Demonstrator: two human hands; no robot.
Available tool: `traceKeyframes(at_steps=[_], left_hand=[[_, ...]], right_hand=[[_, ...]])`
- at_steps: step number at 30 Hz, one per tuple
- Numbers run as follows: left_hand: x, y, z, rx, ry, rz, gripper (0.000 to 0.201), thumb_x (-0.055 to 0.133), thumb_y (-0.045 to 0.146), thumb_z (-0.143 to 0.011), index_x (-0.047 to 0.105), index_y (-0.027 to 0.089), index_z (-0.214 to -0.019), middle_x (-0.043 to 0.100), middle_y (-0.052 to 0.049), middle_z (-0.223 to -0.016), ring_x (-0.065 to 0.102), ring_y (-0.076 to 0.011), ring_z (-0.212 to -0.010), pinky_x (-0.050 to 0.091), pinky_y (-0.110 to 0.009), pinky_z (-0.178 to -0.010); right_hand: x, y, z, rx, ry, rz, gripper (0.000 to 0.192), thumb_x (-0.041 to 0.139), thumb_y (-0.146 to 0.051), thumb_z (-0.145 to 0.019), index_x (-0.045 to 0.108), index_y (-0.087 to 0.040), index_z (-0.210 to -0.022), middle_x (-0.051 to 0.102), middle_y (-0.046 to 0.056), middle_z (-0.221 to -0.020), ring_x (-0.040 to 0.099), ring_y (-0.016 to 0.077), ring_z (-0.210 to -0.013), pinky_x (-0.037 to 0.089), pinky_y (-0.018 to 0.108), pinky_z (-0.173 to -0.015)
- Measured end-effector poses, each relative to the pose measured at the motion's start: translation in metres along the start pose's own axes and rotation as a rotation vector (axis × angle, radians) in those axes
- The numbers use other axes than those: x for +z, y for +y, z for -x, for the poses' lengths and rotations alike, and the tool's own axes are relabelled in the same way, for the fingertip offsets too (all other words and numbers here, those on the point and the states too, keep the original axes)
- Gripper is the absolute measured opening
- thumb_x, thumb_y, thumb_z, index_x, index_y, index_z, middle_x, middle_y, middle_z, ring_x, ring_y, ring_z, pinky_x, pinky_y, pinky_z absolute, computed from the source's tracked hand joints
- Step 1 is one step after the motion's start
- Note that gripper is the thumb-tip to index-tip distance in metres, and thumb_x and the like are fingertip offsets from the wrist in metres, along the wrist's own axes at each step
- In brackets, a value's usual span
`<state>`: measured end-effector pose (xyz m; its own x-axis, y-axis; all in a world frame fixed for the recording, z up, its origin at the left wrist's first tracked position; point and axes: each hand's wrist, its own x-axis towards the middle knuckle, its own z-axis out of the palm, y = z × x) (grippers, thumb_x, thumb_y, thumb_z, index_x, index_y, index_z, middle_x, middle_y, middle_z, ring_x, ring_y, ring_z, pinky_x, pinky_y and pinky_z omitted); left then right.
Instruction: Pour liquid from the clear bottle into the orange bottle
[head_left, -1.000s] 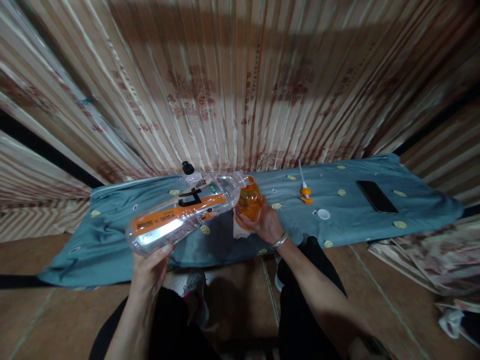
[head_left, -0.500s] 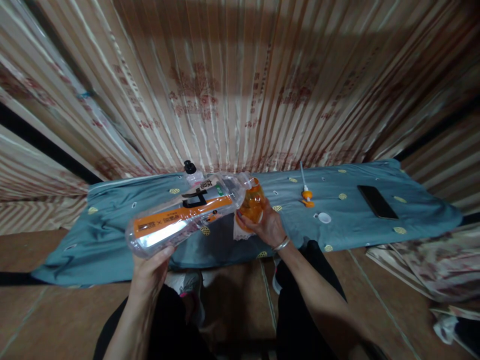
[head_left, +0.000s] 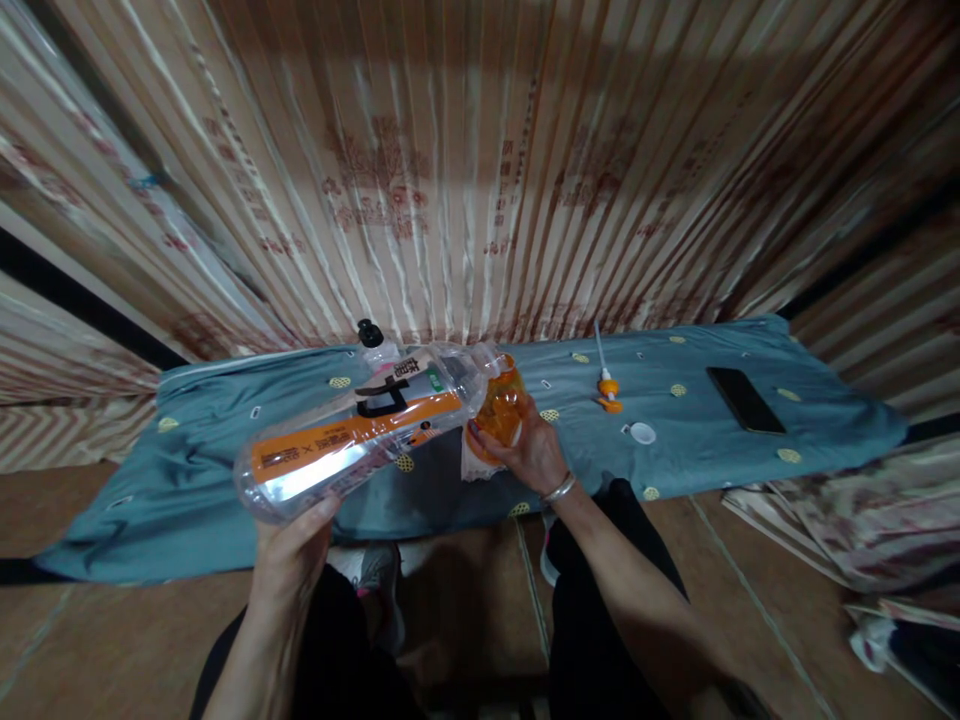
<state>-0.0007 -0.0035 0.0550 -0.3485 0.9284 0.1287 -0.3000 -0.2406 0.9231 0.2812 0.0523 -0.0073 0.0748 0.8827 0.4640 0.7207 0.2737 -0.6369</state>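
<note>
My left hand (head_left: pixel 296 540) is closed round the lower end of a large clear plastic bottle (head_left: pixel 360 430) with an orange and black label. The bottle lies tilted almost level, its neck pointing right at the mouth of a small orange see-through bottle (head_left: pixel 501 405). That smaller bottle is gripped by my right hand (head_left: pixel 534 450), fingers wrapped about its side. Whether liquid is flowing between the two I cannot tell. Under the orange bottle a bit of white tissue or cloth (head_left: pixel 476 462) shows. To the right lies an orange pump top (head_left: pixel 609 390) with its white tube.
A blue-green cloth (head_left: pixel 420 505) with yellow spots covers the narrow bench. On it lie a white round cap (head_left: pixel 643 433) and a black phone (head_left: pixel 745 400). Behind the large bottle stands a clear bottle with a black top (head_left: pixel 369 334). A pleated curtain (head_left: pixel 450 180) hangs along the back.
The whole view has shifted slightly left. Both bottles keep nearly the same pose, neck to mouth, and both hands keep their hold.
</note>
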Motion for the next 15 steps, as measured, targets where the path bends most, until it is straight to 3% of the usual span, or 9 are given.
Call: traceKeyframes(at_steps=[6,15], left_hand=[[0.004,0.001,0.001,-0.002,0.027,-0.025,0.048,0.099,0.034,-0.052,0.077,0.026,-0.093,0.079,-0.006,-0.116,0.068,-0.0359,-0.125,0.052,-0.050,-0.115],[-0.012,-0.008,-0.005,-0.003,-0.057,-0.028,0.052,0.099,0.032,-0.058,0.078,0.028,-0.106,0.080,-0.006,-0.112,0.070,-0.0363,-0.122,0.054,-0.054,-0.113]], right_hand=[[0.000,-0.001,0.000,0.018,-0.001,0.014,0.069,0.082,-0.054,-0.082,0.058,-0.018,-0.135,0.081,0.017,-0.115,0.082,0.0346,-0.096,0.068,0.045,-0.081],[0.002,0.003,0.000,-0.002,-0.006,0.032,0.068,0.083,-0.051,-0.081,0.057,-0.020,-0.136,0.082,0.014,-0.112,0.082,0.0339,-0.097,0.068,0.044,-0.081]])
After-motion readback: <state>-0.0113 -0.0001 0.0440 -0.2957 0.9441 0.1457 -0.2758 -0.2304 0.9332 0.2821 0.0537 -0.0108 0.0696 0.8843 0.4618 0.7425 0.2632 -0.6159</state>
